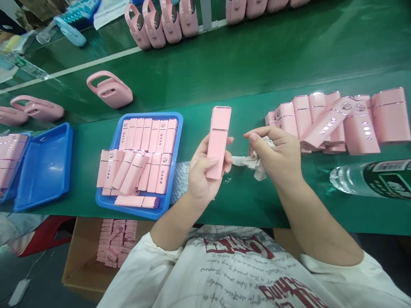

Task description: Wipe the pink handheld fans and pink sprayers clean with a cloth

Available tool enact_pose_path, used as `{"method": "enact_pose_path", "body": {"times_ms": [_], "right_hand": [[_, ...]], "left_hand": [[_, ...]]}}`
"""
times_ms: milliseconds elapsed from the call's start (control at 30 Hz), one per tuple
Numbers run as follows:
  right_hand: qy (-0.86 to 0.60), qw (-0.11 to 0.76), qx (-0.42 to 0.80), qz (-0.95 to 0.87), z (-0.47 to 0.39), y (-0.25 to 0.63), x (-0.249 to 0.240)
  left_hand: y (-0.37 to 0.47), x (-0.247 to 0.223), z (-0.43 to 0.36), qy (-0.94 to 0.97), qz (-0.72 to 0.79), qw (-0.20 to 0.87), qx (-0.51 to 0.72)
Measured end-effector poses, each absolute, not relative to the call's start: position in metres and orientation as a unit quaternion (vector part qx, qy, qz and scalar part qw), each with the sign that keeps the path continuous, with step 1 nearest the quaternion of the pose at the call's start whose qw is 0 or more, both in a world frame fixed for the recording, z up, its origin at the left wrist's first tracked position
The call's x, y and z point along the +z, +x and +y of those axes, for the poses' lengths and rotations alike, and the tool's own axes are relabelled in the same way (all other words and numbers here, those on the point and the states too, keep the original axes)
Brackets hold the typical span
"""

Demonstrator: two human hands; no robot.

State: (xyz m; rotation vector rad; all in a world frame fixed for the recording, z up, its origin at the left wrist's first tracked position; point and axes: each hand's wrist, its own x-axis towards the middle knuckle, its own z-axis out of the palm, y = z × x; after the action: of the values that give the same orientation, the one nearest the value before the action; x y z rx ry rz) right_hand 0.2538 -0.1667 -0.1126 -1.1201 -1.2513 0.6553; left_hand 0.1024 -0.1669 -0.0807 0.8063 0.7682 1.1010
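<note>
My left hand (203, 173) is wrapped round a pink rectangular device (219, 139) with a silver band and a silver-edged top, held up above the green table. To its right, my right hand (279, 152) is closed on a crumpled white cloth (257, 161), its loose end reaching toward the left fingers. Left of my hands, a blue tray (178, 141) carries rows of similar pink devices (133, 169), one lying crosswise at the front. More pink devices (330, 124) are heaped at the right.
A clear bottle (349, 179) with a green label lies at the right. Another blue tray (46, 171) stands far left. Pink handled devices (112, 92) sit at the back and on the shelf. A cardboard box (80, 261) of pink pieces is below the table edge.
</note>
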Motion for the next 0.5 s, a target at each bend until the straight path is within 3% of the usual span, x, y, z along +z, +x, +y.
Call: {"method": "enact_pose_path", "body": {"times_ms": [267, 500], "right_hand": [[-0.496, 0.608, 0.255, -0.564, -0.1682, 0.251, -0.111], [-0.492, 0.654, 0.341, -0.462, -0.163, 0.2555, -0.1173]], "left_hand": [[0.1015, -0.0809, -0.1651, 0.337, 0.34, 0.72, 0.503], [0.1024, -0.0772, -0.1636, 0.29, 0.348, 0.746, 0.488]]}}
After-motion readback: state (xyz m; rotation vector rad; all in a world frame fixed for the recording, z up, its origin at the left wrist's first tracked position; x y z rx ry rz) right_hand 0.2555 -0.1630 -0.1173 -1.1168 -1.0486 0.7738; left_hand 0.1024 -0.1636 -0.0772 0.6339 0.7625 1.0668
